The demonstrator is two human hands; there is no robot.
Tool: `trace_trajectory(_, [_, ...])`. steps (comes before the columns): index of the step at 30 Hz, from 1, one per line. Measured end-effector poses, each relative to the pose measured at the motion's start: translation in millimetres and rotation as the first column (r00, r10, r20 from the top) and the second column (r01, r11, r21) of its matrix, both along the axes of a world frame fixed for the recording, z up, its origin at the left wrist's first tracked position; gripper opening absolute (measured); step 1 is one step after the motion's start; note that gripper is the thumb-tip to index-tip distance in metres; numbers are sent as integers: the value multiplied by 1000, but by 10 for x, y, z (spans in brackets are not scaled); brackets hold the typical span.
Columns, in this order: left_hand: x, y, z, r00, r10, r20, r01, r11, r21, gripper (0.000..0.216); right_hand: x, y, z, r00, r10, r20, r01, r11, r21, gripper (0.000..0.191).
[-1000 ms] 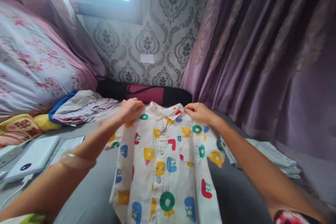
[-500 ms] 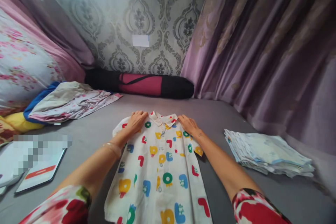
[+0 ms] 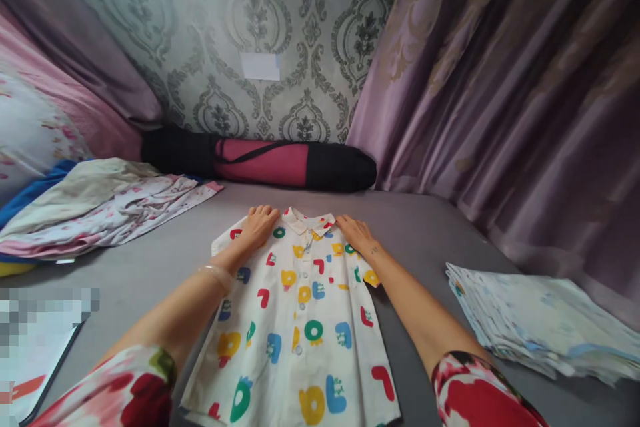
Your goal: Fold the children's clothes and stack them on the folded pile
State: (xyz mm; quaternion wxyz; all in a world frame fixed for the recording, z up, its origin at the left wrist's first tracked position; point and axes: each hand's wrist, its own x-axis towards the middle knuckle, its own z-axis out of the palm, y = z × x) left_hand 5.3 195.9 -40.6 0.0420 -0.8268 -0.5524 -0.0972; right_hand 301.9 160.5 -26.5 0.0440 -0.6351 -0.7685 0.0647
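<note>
A white short-sleeved button-up shirt (image 3: 303,313) with a small collar lies spread face up, printed with red, yellow, blue and green shapes. My left hand (image 3: 259,223) is closed on its left-side shoulder, beside the collar, with the fingers bent over the top edge and the tips hidden. On the other shoulder, my right hand (image 3: 356,232) grips the cloth close to the collar. Both arms reach forward along the shirt's sides. The short sleeve on the right pokes out under my right wrist, and the shirt's front buttons run down its middle.
The shirt rests on a grey sheet (image 3: 415,227). To the right sits a stack of folded pale cloths (image 3: 545,320). Crumpled clothes (image 3: 110,207) and a partly blurred tablet-like device (image 3: 40,353) are at left. A black and maroon rolled bag (image 3: 265,161) lies against the wall.
The camera view has shifted slightly, so the clothes and device sit farther left and the cloth stack farther right. Both hands stay on the shirt's shoulders, and its lower part looks a little more spread.
</note>
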Motion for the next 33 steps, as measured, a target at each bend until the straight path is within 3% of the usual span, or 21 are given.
trace_trajectory(5, [62,185,25,971,154,182,-100,956,-274,36,9,233,-92,983,-49,-178,44,998,-33,28])
trace_trajectory(9, [176,302,99,960,178,218,-91,929,-359,46,-48,414,-129,962,-85,-260,63,994,-90,36])
trace_trajectory(13, [278,286,79,952,170,253,-74,935,-348,34,-96,432,-179,944,-123,-305,106,992,-72,24])
trace_trajectory(20, [332,169,-145,946,94,309,-59,991,-119,26,-169,296,-158,965,-83,-250,99,994,52,26])
trace_trajectory(24, [257,153,-111,944,166,284,-132,982,-135,33,50,304,28,936,-160,-313,108,978,-177,45])
trace_trajectory(27, [-13,151,-1,940,239,241,-189,958,-215,39,395,212,153,867,-319,-383,156,904,-399,60])
trace_trajectory(30, [-429,117,105,931,312,187,-245,918,-313,42,714,11,198,734,-532,-423,221,775,-592,50])
trace_trajectory(33, [-789,27,177,888,412,202,-312,865,-394,40,880,-193,194,661,-602,-448,272,749,-604,27])
